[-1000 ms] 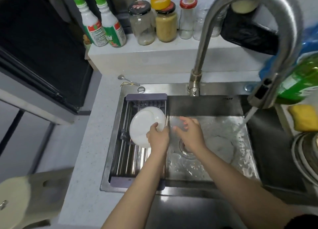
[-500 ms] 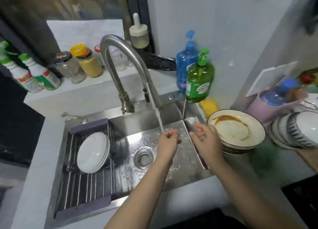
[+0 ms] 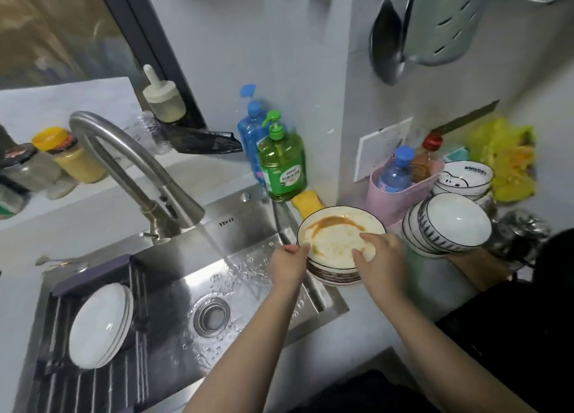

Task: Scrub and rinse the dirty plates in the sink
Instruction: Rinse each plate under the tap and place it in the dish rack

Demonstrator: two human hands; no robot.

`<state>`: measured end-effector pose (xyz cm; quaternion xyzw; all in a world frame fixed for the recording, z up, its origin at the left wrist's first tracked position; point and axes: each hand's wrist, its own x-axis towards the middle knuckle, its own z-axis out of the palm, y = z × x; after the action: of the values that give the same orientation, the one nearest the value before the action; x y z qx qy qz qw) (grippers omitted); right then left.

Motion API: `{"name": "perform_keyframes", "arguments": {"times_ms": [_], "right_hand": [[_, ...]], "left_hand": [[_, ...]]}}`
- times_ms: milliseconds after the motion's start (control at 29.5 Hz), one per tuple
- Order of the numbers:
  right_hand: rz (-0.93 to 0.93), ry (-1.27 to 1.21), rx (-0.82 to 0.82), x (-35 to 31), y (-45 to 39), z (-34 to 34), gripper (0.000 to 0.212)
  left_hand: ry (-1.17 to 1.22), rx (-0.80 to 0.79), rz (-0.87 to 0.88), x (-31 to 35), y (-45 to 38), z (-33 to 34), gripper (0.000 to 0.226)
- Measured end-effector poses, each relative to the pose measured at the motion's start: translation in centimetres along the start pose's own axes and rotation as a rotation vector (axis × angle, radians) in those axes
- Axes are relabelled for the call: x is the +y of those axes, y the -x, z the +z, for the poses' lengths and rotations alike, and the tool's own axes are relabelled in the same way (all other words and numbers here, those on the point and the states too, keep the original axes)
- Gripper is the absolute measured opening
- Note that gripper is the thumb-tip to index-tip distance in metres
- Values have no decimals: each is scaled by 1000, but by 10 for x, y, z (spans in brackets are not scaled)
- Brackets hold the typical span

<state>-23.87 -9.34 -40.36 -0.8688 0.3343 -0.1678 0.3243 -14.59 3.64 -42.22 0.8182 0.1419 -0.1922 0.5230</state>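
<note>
Both hands have left the water stream and now take the top dirty plate (image 3: 337, 237) of the stack (image 3: 337, 276) on the counter right of the sink (image 3: 273, 226). Left hand (image 3: 287, 265) grips its left rim, thumb over the edge; right hand (image 3: 383, 260) grips the near-right rim. Plate — round, glazed white, smeared orange-brown. Faucet (image 3: 130, 170), brushed steel, runs. Clean white plates (image 3: 99, 324) stand in the ribbed rack (image 3: 93, 387).

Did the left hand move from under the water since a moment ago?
Yes. The left hand has gone right, away from the faucet stream over the sink, and now grips the rim of the dirty plate on the counter stack.
</note>
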Motion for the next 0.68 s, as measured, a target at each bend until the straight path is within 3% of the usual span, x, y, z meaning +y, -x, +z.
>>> {"name": "perform_keyframes", "arguments": {"times_ms": [68,170,238,407,679], "right_hand": [[86,58,-8,8,-6,-5,52],[231,-61,-98,13,-12,-5,70],[262,-143,-144,15,-15,-3,72],[297,-273,-113,19,-17,4,70],[204,-527,-104,-8,-16,15,82]], "left_hand": [[-65,11,11,5,-2,3,36],[-113,-29,-19,9,-8,5,31],[-121,-46,-42,11,-13,6,18],[-56,-8,-68,18,-14,5,29],[280,12,-29,27,-4,-29,13]]}}
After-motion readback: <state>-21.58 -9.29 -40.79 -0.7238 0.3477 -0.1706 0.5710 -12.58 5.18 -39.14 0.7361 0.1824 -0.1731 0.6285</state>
